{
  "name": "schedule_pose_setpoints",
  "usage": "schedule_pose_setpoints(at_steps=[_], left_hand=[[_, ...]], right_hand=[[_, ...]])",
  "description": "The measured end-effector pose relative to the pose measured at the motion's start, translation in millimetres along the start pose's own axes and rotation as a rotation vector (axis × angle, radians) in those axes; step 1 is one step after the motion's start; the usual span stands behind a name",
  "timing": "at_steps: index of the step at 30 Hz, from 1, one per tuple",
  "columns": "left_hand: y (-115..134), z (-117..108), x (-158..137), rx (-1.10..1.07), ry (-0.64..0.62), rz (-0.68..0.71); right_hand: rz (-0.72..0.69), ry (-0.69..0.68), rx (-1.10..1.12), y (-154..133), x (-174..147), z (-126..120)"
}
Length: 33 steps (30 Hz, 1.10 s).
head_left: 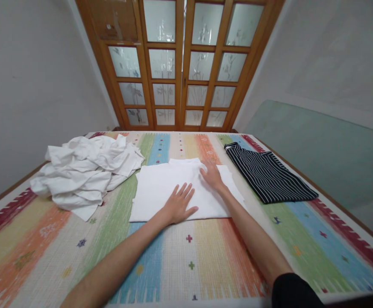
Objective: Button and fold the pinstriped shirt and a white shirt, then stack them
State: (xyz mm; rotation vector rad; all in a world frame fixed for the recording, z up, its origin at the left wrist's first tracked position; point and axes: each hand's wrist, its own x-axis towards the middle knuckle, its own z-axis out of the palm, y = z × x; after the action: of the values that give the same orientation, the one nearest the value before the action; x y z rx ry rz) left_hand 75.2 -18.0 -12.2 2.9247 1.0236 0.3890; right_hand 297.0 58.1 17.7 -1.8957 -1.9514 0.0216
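Observation:
A white garment (156, 184), folded into a wide flat shape, lies on the striped cloth in the middle of the head view. My left hand (179, 204) rests flat on its near part, fingers spread. Toward the garment's far right side is my right hand (211, 174), palm down, with thumb and fingers apart; its fingertips are slightly blurred. Neither hand grips the fabric. The garment's exact kind cannot be made out while it is folded.
To the left lies a loose heap of white clothes (86, 167). A folded black-and-white striped garment (269, 173) is at the right. The multicoloured striped cloth (176, 256) covers the surface. Beyond stand wood-framed glass doors (181, 64), with walls on both sides.

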Motion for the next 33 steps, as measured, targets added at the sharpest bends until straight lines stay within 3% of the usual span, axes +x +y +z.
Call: schedule_pose_setpoints(at_steps=[5, 10, 18, 27, 33], left_hand=[[-1, 0, 1, -0.015, -0.01, 0.005], [2, -6, 1, -0.057, -0.04, -0.008], [3, -6, 1, -0.083, -0.037, -0.021], [6, -7, -4, -0.091, -0.03, -0.004], [-1, -18, -16, -0.1, -0.081, -0.032]], right_hand=[[-0.229, -0.101, 0.051, -58, 21, 20], [-0.228, -0.267, -0.017, -83, 36, 48], [-0.142, -0.376, -0.091, -70, 58, 54], [-0.113, -0.402, -0.112, -64, 61, 56], [-0.004, -0.382, -0.122, -43, 58, 50]])
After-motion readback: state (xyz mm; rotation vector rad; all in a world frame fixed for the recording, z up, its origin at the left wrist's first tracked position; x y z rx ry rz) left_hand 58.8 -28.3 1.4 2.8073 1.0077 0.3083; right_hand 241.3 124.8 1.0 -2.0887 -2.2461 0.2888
